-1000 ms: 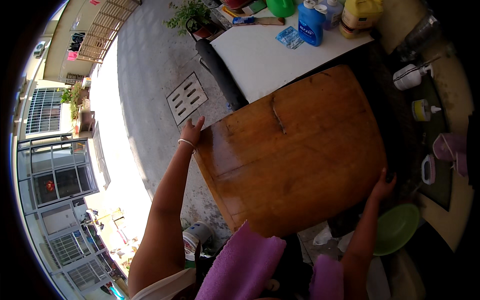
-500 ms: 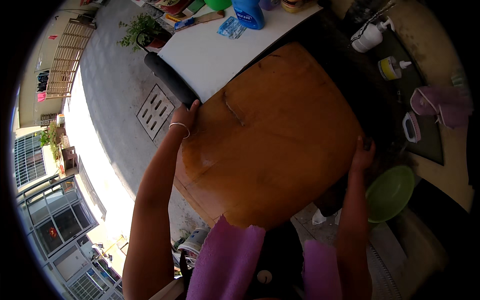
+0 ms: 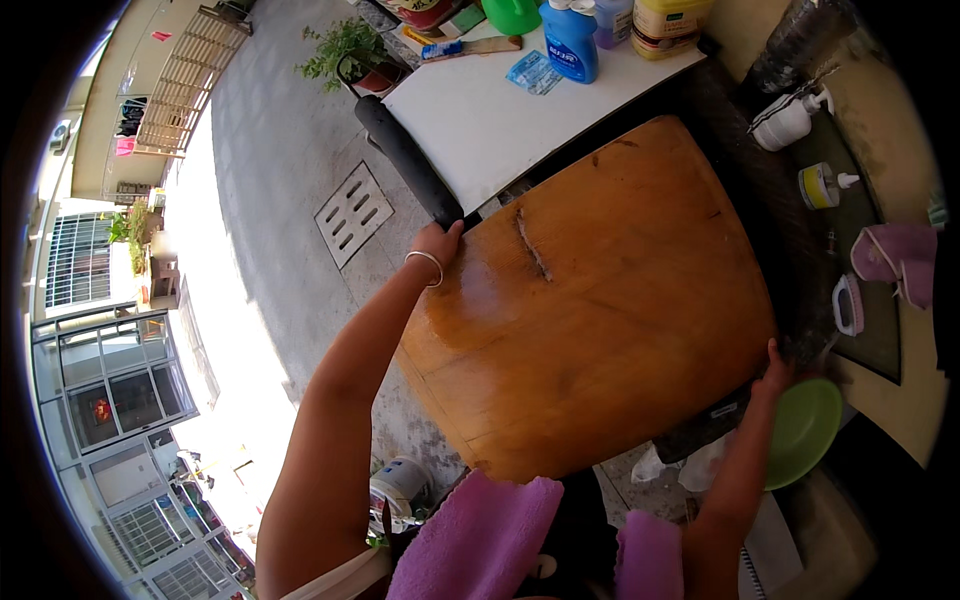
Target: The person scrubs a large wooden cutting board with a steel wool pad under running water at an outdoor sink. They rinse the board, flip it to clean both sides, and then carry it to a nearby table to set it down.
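A large orange-brown wooden board (image 3: 600, 300) with rounded corners and a pale crack fills the middle of the view. Its surface looks shiny, partly wet, toward the left. My left hand (image 3: 437, 247) grips the left edge, thumb on top, its other fingers mostly hidden; a pale bangle circles that wrist. On the opposite edge, my right hand (image 3: 772, 375) holds on low down, with its fingers partly under the board. Just beyond my left hand lies a black padded bar (image 3: 410, 165) with a curved metal end, alongside a white tabletop (image 3: 470, 115).
A blue bottle (image 3: 570, 45), a blue packet (image 3: 534, 73) and a brush (image 3: 470, 47) lie or stand on the white top. A green basin (image 3: 805, 430) is beside my right forearm. Farther right are a white pump bottle (image 3: 790, 122) and a scrubbing brush (image 3: 848, 305).
The whole view has shifted, so everything appears farther right and lower. Both hands keep hold of the board's edges at about the same spots.
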`<state>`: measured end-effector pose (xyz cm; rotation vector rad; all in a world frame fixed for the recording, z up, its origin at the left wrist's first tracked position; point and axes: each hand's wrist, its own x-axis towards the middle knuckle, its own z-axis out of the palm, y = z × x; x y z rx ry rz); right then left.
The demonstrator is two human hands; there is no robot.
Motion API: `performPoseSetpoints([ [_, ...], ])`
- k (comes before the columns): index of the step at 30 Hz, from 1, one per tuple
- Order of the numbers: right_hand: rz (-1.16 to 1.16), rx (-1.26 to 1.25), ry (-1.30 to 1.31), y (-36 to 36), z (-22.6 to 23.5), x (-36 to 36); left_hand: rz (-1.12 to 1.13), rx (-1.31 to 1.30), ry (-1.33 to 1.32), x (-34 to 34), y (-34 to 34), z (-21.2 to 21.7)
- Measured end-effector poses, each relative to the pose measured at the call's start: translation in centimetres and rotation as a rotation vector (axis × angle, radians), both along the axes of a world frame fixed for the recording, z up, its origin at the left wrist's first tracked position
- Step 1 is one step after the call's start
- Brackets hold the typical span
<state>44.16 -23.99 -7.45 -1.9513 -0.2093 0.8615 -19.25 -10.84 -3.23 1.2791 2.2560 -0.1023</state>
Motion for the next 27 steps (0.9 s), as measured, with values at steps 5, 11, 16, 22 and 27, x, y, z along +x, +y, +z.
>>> performPoseSetpoints([
  [5, 0.0, 0.011, -0.046, 0.5, 0.3, 0.9, 0.044, 0.091, -0.104, 0.3, -1.2, -0.5],
  [11, 0.049, 0.021, -0.114, 0.4, -1.6, 1.7, 0.11, 0.243, -0.079, 1.3, -1.8, 0.8],
  [16, 0.032, -0.007, -0.115, 0.8, -1.6, 1.3, 0.149, 0.161, -0.038, 1.4, -0.3, 1.2],
  [22, 0.093, 0.021, -0.122, 0.4, -3.4, 2.6, 0.067, 0.145, -0.026, -0.4, 0.1, -0.6],
  [27, 0.062, 0.032, -0.087, 0.3, -3.5, 2.2, 0.235, -0.036, -0.092, 2.2, 1.6, 3.6],
])
